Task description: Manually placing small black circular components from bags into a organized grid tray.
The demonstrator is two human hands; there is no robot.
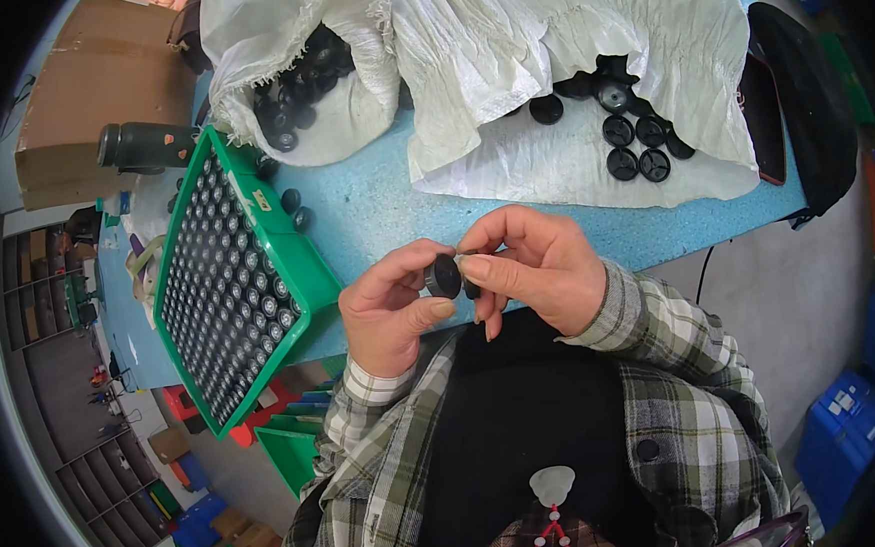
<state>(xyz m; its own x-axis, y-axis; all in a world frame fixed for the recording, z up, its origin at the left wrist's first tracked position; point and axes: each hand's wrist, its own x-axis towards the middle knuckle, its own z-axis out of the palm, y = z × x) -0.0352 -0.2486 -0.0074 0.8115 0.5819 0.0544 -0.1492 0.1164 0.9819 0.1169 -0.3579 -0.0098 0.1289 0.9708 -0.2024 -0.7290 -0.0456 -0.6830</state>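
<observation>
Head view: left hand [389, 306] and right hand [537, 267] both pinch a small black cap [445, 275]; best kept square and steady.

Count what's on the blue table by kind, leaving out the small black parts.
Green tray: 1
White woven sacks: 2
Cardboard box: 1
Dark bottle: 1
Phone: 1
Black bag: 1
Total: 7

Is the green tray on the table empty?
No, the green tray is filled with rows of small black round parts.
</observation>
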